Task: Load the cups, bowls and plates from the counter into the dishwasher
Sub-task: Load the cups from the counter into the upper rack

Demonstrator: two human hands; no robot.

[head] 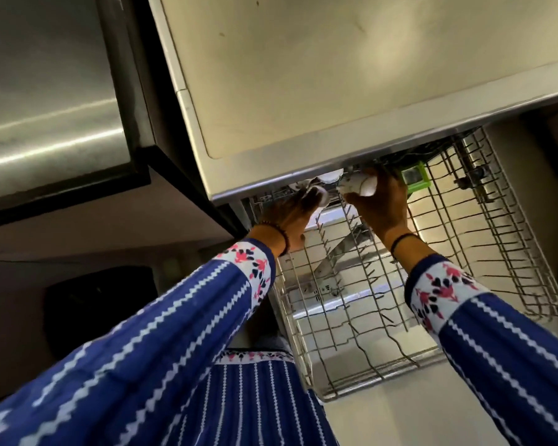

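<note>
The dishwasher's wire rack [384, 317] is pulled out below the counter edge. Both my arms reach into its far end. My left hand [287, 217] grips a white cup [319, 196] at the rack's back left. My right hand [380, 207] holds another white cup [361, 186] just under the counter's lip. A further white piece [331, 177] shows behind them, partly hidden by the counter. The near part of the rack holds only bare tines.
The beige counter [335, 75] overhangs the rack. A green plastic holder [414, 180] sits at the rack's back. A steel appliance front [45, 91] stands to the left. A dark bin [94, 304] is on the floor at left. The open dishwasher door [432, 420] lies under the rack.
</note>
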